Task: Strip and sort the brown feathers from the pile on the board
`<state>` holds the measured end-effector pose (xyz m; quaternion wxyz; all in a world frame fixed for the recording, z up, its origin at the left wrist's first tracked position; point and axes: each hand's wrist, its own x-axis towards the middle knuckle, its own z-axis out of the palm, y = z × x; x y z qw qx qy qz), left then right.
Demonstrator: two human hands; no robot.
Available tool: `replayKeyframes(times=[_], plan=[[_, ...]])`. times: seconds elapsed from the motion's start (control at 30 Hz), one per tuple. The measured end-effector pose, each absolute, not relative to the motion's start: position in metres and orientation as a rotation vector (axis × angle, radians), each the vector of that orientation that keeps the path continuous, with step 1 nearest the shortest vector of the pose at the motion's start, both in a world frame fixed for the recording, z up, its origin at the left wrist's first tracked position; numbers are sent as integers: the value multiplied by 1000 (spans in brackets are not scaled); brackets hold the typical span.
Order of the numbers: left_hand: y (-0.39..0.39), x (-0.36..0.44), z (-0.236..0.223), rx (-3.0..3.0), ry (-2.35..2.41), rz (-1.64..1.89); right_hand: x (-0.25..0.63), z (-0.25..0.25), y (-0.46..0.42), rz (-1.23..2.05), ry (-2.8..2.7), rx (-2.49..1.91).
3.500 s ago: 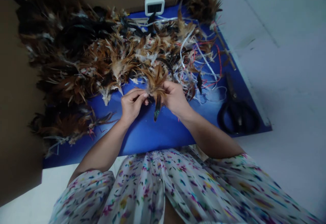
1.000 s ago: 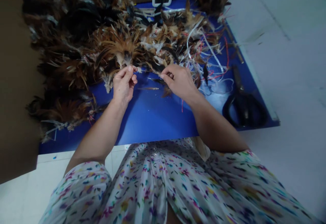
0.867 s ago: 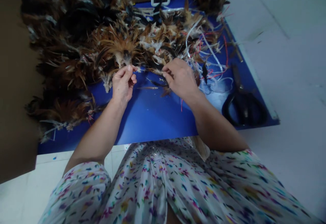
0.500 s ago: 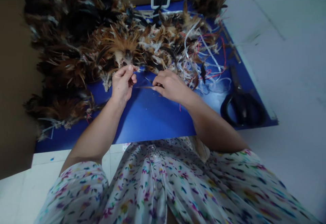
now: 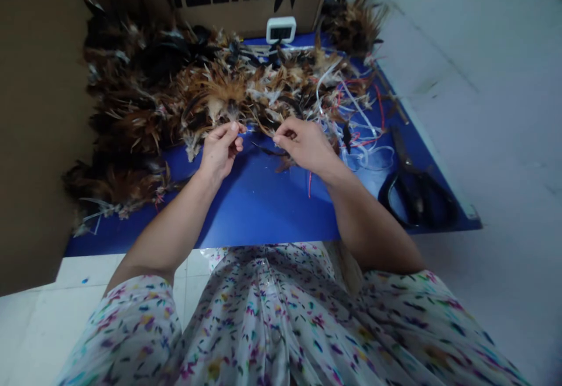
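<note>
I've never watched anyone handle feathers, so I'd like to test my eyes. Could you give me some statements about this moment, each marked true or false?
1. The left hand pinches the base of a brown feather bundle. True.
2. The two hands are touching. False: a gap separates the left hand from the right hand.
3. The scissors lie on the blue table. True.
4. The cardboard box at the back is unprinted. False: dark lettering marks the cardboard box.
5. The right hand grips the scissors. False: they lie apart from it.
6. A small white device stands near the cardboard box. True.
</note>
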<state>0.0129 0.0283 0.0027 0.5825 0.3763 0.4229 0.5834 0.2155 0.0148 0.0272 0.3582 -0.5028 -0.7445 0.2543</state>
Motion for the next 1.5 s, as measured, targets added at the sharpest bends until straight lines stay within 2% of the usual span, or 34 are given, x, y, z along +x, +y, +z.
replayKeyframes(times=[0.27, 0.67, 1.5], plan=[[16, 23, 8, 813, 895, 1292, 215, 35, 20, 1122, -1322, -1050], [16, 23, 3, 936, 874, 1290, 208, 38, 16, 1499, -1029, -996], [15, 29, -8, 1227, 909, 1375, 183, 26, 5, 1394, -1068, -969]])
